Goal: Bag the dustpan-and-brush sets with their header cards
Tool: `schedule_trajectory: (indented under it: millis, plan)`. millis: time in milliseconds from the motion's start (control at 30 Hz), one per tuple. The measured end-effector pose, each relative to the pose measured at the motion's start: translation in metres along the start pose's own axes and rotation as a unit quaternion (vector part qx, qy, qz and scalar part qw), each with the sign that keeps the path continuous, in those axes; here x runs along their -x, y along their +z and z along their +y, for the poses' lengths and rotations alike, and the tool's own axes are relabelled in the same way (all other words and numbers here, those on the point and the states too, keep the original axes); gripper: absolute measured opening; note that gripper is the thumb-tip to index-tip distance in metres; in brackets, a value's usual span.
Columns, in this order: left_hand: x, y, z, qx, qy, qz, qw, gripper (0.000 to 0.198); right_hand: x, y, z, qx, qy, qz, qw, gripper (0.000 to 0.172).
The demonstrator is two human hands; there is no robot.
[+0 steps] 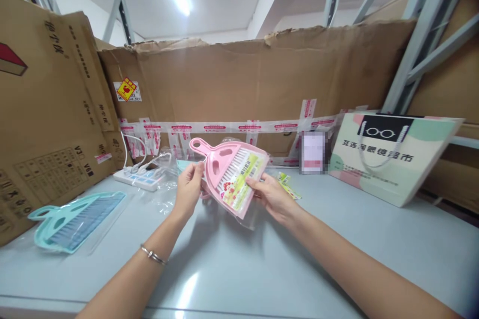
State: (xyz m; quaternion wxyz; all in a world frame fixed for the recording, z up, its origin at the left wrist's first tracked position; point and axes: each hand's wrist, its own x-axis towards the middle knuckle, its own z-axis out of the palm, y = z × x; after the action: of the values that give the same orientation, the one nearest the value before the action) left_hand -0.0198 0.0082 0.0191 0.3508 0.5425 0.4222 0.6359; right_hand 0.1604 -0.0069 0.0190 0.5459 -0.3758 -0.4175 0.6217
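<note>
A pink dustpan and brush set (219, 162) is held tilted above the table, its ring handle pointing to the upper left. White bristles show across it, and a green and white printed card (239, 184) covers its lower right part. Clear plastic film hangs below its bottom edge. My left hand (188, 190) is closed in a pinch at the pan's left edge, just below the handle; whether film is also between the fingers I cannot tell. My right hand (275, 199) grips the right edge, thumb over the card and fingers hidden behind.
A turquoise dustpan and brush set (80, 222) in clear film lies on the table (209, 279) at left. Behind are a white power strip (138, 179), crumpled plastic and another green printed card (288, 187). A paper bag (389, 159) stands right; cardboard boxes (232, 84) wall the back.
</note>
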Motion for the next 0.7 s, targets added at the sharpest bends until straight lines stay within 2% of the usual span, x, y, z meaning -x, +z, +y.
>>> schedule_trajectory:
  millis: [100,200,267,333,367,433,500,600,700]
  plan:
    - [-0.008,-0.003,-0.003,-0.039,0.017,0.015,0.999,0.038,0.003,-0.006,-0.009,0.033,0.026,0.014,0.999,0.019]
    - [-0.013,-0.006,-0.004,-0.054,0.02,0.013,0.998,0.036,0.001,-0.016,-0.011,0.027,0.038,-0.003,0.999,0.019]
    - [-0.015,-0.011,-0.001,-0.039,-0.018,0.028,0.999,0.037,-0.002,-0.024,-0.009,0.0,0.027,-0.01,1.0,0.019]
    - [-0.017,-0.016,0.003,-0.013,-0.081,0.042,0.996,0.049,-0.006,-0.029,-0.005,-0.023,0.005,-0.014,1.0,0.021]
    - [-0.017,-0.018,0.006,-0.007,-0.108,0.031,0.994,0.053,-0.007,-0.031,-0.003,-0.028,-0.005,-0.022,0.999,0.023]
    - [-0.017,-0.021,0.011,-0.026,-0.136,-0.027,0.99,0.052,-0.009,-0.032,-0.001,-0.024,-0.024,-0.042,0.999,0.028]
    - [-0.016,-0.023,0.015,-0.077,-0.12,-0.071,0.987,0.049,-0.008,-0.03,0.0,-0.003,-0.039,-0.053,0.998,0.032]
    - [-0.015,-0.023,0.019,-0.144,-0.071,-0.088,0.983,0.041,-0.005,-0.027,-0.001,0.02,-0.053,-0.056,0.997,0.038]
    - [-0.014,-0.022,0.021,-0.15,-0.055,-0.129,0.979,0.031,-0.004,-0.026,-0.001,0.004,-0.042,-0.07,0.997,0.04]
